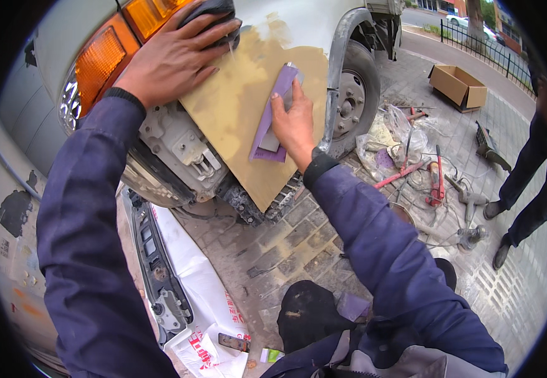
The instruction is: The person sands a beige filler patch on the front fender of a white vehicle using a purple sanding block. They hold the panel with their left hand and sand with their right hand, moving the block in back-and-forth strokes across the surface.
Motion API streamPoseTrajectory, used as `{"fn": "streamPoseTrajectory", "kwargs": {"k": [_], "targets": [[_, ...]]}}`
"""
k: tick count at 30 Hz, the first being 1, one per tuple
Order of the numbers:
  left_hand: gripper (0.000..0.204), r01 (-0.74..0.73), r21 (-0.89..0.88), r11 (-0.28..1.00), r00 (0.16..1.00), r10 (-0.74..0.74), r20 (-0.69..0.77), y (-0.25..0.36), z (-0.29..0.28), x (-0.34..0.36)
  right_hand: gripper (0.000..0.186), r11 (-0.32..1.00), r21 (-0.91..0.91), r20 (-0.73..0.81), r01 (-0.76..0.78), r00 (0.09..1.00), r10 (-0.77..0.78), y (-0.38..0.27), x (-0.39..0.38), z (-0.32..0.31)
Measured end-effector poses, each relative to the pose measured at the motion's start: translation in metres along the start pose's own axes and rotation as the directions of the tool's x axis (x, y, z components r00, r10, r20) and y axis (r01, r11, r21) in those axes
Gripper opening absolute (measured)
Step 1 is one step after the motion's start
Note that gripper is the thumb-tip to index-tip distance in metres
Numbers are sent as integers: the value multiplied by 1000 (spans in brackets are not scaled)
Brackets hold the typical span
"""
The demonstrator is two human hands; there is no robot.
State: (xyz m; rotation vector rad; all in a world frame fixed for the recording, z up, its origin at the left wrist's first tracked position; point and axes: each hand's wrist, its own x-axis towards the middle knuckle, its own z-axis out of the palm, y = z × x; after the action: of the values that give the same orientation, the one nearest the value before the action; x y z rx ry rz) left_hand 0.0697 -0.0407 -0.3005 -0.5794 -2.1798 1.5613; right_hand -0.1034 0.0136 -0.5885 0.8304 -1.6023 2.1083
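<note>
In the head view my right hand (295, 120) grips a long, narrow sanding block wrapped in purple sandpaper (265, 129). The paper lies against a corner panel (236, 135) of a white vehicle, coated in yellowish-tan filler. My left hand (176, 57) is higher up, fingers over a dark cloth (218, 9) pressed to the panel's upper edge. Its lower fingers touch the filler. Orange lamps (100, 57) sit just left of that hand. Below the panel, metal brackets (188, 148) of the vehicle's front are exposed.
A wheel (352, 94) stands right of the panel. Tools with red handles (436, 179), cables and plastic bags (406, 135) litter the paving. Farther back is an open cardboard box (458, 87). Another person's legs (528, 176) are at right. A black trim part (157, 264) lies on white sheeting (207, 283) below.
</note>
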Motion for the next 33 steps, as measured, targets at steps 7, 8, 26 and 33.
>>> {"fn": "streamPoseTrajectory", "kwargs": {"k": [7, 8, 26, 33], "targets": [[38, -14, 77, 997, 999, 17, -31, 2, 1, -4, 77, 976, -211, 172, 64, 985, -27, -41, -108, 28], [38, -18, 65, 998, 1000, 19, -11, 1, 1, -5, 77, 987, -154, 176, 34, 984, -7, -40, -101, 26], [37, 63, 83, 995, 984, -48, -174, 6, 20, -7, 62, 964, -225, 48, -138, 987, 152, 8, 0, 4], [36, 49, 69, 996, 992, -41, -117, 6, 18, -8, 67, 951, -289, 141, -108, 978, 154, -13, -53, 19]]}}
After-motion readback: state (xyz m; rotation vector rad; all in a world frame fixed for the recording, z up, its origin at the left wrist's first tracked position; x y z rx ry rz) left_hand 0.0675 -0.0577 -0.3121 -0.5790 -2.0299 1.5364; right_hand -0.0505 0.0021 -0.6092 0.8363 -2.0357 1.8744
